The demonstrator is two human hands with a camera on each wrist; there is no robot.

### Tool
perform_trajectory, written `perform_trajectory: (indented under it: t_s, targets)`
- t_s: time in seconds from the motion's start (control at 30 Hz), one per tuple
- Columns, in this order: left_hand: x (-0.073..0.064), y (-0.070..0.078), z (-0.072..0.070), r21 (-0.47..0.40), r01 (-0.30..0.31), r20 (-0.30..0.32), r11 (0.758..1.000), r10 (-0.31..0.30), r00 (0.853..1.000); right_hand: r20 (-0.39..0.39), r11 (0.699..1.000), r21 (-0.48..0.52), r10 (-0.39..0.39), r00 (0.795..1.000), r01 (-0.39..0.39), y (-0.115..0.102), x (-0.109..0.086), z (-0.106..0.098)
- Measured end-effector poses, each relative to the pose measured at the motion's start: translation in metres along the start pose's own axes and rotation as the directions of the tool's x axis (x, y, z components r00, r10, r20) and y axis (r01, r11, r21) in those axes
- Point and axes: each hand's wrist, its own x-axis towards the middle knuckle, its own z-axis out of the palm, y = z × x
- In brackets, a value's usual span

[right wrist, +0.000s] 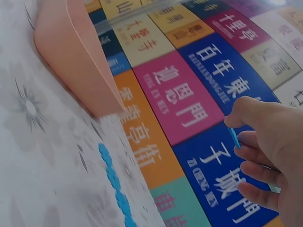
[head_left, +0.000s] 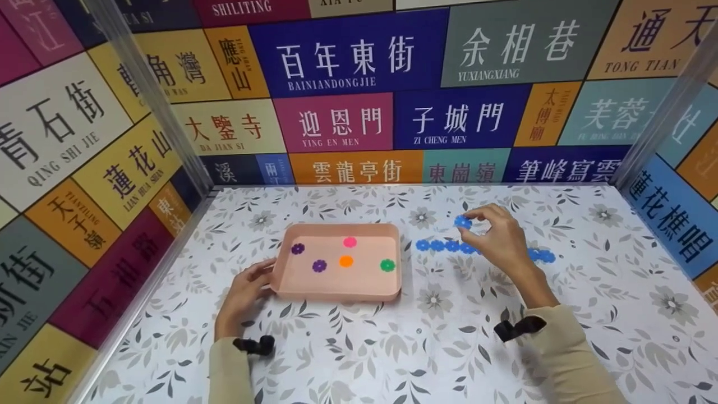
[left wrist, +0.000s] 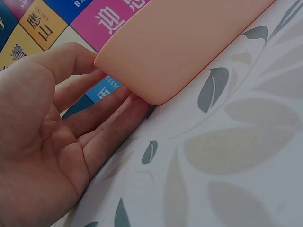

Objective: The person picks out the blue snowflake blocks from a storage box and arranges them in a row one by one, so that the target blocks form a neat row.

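Between thumb and fingertips my right hand (head_left: 501, 238) pinches a blue flower-shaped disc (head_left: 463, 221), raised above the table. The right wrist view shows this disc (right wrist: 234, 137) edge-on. Below the hand lies a row of blue flower discs (head_left: 437, 246), its middle part hidden behind the hand in the head view. My left hand (head_left: 247, 289) is at the left side of a shallow pink tray (head_left: 336, 295); in the left wrist view its thumb touches the rim and its other fingers lie along the tray's lower corner (left wrist: 156, 71).
Inside the tray lie two purple discs (head_left: 319, 266), a pink disc (head_left: 350, 242), an orange disc (head_left: 346, 261) and a green disc (head_left: 387, 265). The table (head_left: 359, 348) has a floral cover. Panels with street names (head_left: 348, 56) wall it in at the back and sides.
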Motion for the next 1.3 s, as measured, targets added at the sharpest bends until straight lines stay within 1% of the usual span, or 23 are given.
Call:
perform_trajectory:
  t_s: [0.2,0.27,0.43,0.53,0.63,0.7,0.8,0.93,1.03,1.1,1.23,1.3]
  targets:
    - [0.001,0.002,0.000,0.017,0.020,-0.003,1.000,-0.020,1.000,-0.069,0.997,-0.036,0.066,0.995,-0.069,0.019,0.004,-0.024]
    - [0.000,0.001,0.000,0.014,0.016,0.001,1.000,-0.016,1.000,-0.086,0.994,-0.043,0.096,0.992,-0.100,0.026,0.004,-0.033]
    - [-0.001,-0.001,-0.001,-0.007,-0.007,0.008,1.000,0.007,1.000,-0.108,0.979,-0.090,0.172,0.979,-0.182,0.049,0.001,-0.052]
    - [-0.001,-0.001,-0.001,-0.018,-0.044,0.013,0.999,0.044,0.999,-0.112,0.965,-0.134,0.211,0.971,-0.225,0.065,-0.001,-0.062]
    - [-0.002,-0.001,0.000,-0.034,-0.076,0.010,0.997,0.076,0.997,-0.114,0.949,-0.156,0.258,0.959,-0.274,0.078,-0.005,-0.071]
    - [-0.002,0.000,0.001,-0.034,-0.085,0.011,0.996,0.086,0.996,-0.106,0.939,-0.159,0.291,0.951,-0.305,0.086,-0.009,-0.075]
    - [-0.002,-0.001,0.001,-0.031,-0.069,0.004,0.997,0.069,0.998,-0.082,0.924,-0.173,0.332,0.940,-0.342,0.096,-0.013,-0.079]
    - [-0.002,-0.001,0.000,-0.016,-0.058,0.001,0.998,0.058,0.998,-0.051,0.914,-0.187,0.356,0.933,-0.359,0.109,-0.019,-0.082]
    - [-0.001,-0.002,-0.001,-0.001,-0.054,0.003,0.999,0.054,0.999,-0.022,0.904,-0.198,0.382,0.924,-0.379,0.119,-0.023,-0.083]
    - [-0.001,-0.002,0.000,0.002,-0.045,-0.001,0.999,0.045,0.999,0.001,0.891,-0.204,0.413,0.911,-0.404,0.126,-0.026,-0.085]
    - [0.000,-0.002,0.000,-0.006,-0.020,-0.008,1.000,0.020,1.000,0.041,0.861,-0.216,0.479,0.877,-0.460,0.139,-0.031,-0.087]
    - [0.001,-0.002,0.000,0.006,-0.007,-0.008,1.000,0.007,1.000,0.063,0.850,-0.223,0.501,0.863,-0.477,0.144,-0.033,-0.087]
